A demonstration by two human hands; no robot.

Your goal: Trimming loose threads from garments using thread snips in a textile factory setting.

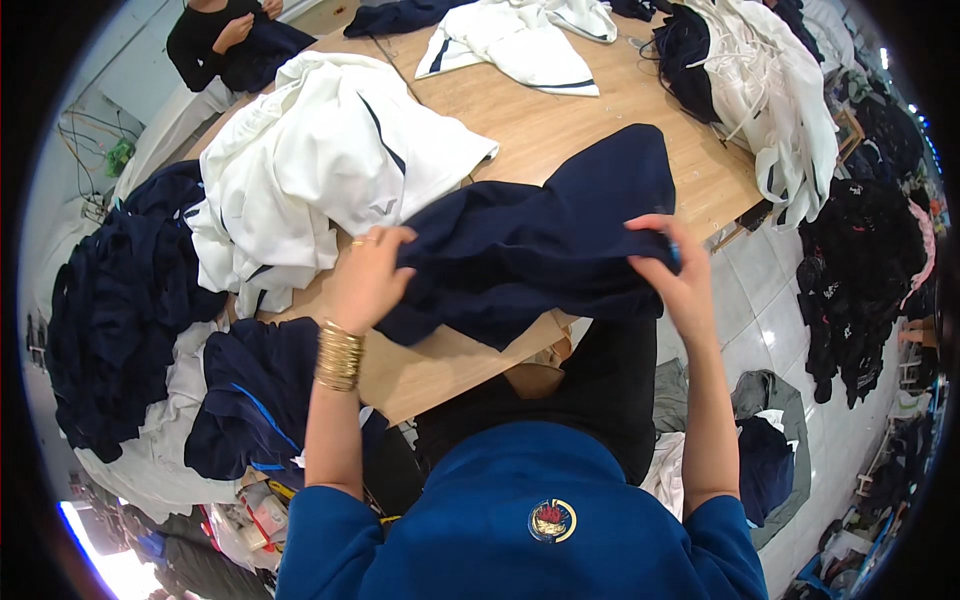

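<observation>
1. Left hand (372,278): half open, thumb and fingers apart at the cloth's left edge; I cannot tell if it grips.
2. Right hand (686,285): curved in an open C over the right edge, small blue item (674,253) between; grip unclear.
3. Navy garment (530,240): on the wooden table (425,378) between both hands, long axis left-right, right end angling away.
4. White garments (310,150): beyond, leftward.

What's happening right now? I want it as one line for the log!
left hand: at navy garment, left side | right hand: at its right side | white pile: on table
</observation>
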